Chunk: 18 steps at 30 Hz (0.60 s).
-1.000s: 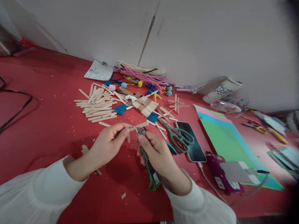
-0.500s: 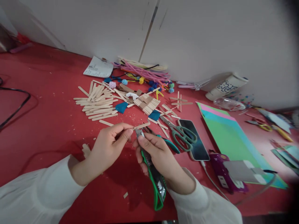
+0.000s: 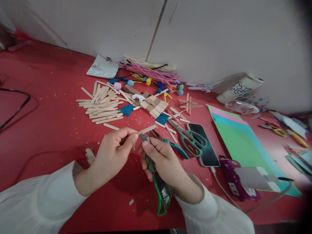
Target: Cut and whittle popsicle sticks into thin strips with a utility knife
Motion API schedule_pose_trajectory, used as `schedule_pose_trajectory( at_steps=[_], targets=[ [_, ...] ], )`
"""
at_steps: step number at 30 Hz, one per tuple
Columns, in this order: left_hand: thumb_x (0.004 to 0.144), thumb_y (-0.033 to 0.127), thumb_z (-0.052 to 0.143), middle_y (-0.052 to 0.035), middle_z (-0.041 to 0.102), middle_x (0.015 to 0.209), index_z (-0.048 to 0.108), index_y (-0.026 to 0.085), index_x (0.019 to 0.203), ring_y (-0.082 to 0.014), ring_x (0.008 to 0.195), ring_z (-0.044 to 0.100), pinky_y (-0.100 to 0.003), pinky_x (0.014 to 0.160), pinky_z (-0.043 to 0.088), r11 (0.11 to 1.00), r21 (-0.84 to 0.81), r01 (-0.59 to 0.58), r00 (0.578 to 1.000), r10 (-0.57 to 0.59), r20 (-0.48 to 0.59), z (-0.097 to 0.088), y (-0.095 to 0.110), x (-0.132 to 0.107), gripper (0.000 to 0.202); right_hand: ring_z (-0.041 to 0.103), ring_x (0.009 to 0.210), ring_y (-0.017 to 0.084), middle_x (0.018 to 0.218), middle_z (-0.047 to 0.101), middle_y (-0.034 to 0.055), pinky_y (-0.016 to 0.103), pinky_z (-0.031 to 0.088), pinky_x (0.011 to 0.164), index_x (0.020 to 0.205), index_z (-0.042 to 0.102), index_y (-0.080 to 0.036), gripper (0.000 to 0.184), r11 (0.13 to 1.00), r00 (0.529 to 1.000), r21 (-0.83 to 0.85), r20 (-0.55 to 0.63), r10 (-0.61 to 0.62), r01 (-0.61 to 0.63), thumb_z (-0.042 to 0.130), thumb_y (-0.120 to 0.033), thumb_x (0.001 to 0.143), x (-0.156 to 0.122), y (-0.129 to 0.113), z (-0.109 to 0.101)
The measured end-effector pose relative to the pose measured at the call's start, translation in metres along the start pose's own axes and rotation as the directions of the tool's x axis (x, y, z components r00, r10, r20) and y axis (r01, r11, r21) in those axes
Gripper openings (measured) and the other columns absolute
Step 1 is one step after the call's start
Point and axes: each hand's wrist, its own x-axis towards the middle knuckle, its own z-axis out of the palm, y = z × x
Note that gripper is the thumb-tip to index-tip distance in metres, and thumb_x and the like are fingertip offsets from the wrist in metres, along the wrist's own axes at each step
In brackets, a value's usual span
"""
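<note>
Between thumb and fingers, my left hand (image 3: 117, 146) pinches a wooden craft stick (image 3: 148, 129), whose free end points right. My right hand (image 3: 162, 159) is wrapped round a green and black utility knife (image 3: 159, 190). The knife's metal tip meets the stick close to my left fingertips, and its handle slants down toward the table's front edge. Just beyond my hands lie teal-handled pliers (image 3: 179, 149), partly hidden by my right hand, and green-handled scissors (image 3: 193, 143) overlapping a phone (image 3: 209, 152).
A pile of craft sticks (image 3: 102, 104) lies at centre left, beside joined sticks (image 3: 154, 105). Pipe cleaners (image 3: 151, 71) are heaped by the wall. Coloured paper (image 3: 234, 139), a purple device (image 3: 236, 178) and a tilted cup (image 3: 240, 88) are on the right. Wood chips dot the red table (image 3: 48, 130).
The knife's handle end has swung slightly left, with its tip still at the stick. My left hand keeps its pinch. The view has shifted a little.
</note>
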Motion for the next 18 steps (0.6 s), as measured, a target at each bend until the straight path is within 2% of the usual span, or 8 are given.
schedule_pose_trajectory(
  at_steps=[3, 7, 13, 18],
  targets=[
    [0.085, 0.033, 0.048, 0.0041, 0.057, 0.057, 0.059, 0.019, 0.068, -0.0095, 0.052, 0.049, -0.021, 0.053, 0.039, 0.996, -0.078, 0.036, 0.999, -0.034, 0.032, 0.0001, 0.0002, 0.0014, 0.025, 0.044, 0.027, 0.006, 0.045, 0.052, -0.0079, 0.015, 0.036, 0.026, 0.076, 0.051, -0.018, 0.033, 0.975, 0.994, 0.211, 0.102, 0.043, -0.064, 0.053, -0.051, 0.081, 0.0023, 0.0005, -0.0022],
    [0.083, 0.034, 0.050, 0.0041, 0.055, 0.055, 0.058, 0.018, 0.068, -0.0080, 0.046, 0.043, -0.021, 0.047, 0.036, 0.983, -0.151, 0.104, 0.994, -0.099, 0.041, -0.0009, 0.0001, 0.0034, 0.023, 0.046, 0.028, 0.006, 0.046, 0.054, -0.0077, 0.014, 0.037, 0.025, 0.076, 0.053, -0.018, 0.030, 0.935, 0.989, 0.346, 0.144, 0.033, -0.082, 0.057, -0.047, 0.082, 0.0053, 0.0031, -0.0037],
    [0.083, 0.036, 0.051, 0.0040, 0.052, 0.055, 0.057, 0.016, 0.067, -0.0055, 0.044, 0.036, -0.019, 0.041, 0.029, 0.952, -0.247, 0.181, 0.983, -0.165, 0.084, -0.0008, -0.0032, 0.0050, 0.026, 0.046, 0.027, 0.006, 0.046, 0.056, -0.0071, 0.014, 0.037, 0.025, 0.076, 0.054, -0.017, 0.030, 0.916, 0.987, 0.390, 0.159, 0.028, -0.088, 0.058, -0.046, 0.082, 0.0075, 0.0041, -0.0051],
    [0.082, 0.035, 0.051, 0.0050, 0.049, 0.052, 0.055, 0.016, 0.066, -0.0044, 0.041, 0.034, -0.017, 0.038, 0.027, 0.924, -0.318, 0.212, 0.976, -0.187, 0.109, 0.0005, -0.0035, 0.0055, 0.026, 0.046, 0.027, 0.006, 0.045, 0.055, -0.0077, 0.015, 0.038, 0.026, 0.077, 0.054, -0.017, 0.031, 0.930, 0.988, 0.360, 0.156, 0.025, -0.080, 0.059, -0.048, 0.081, 0.0088, 0.0043, -0.0054]
  ],
)
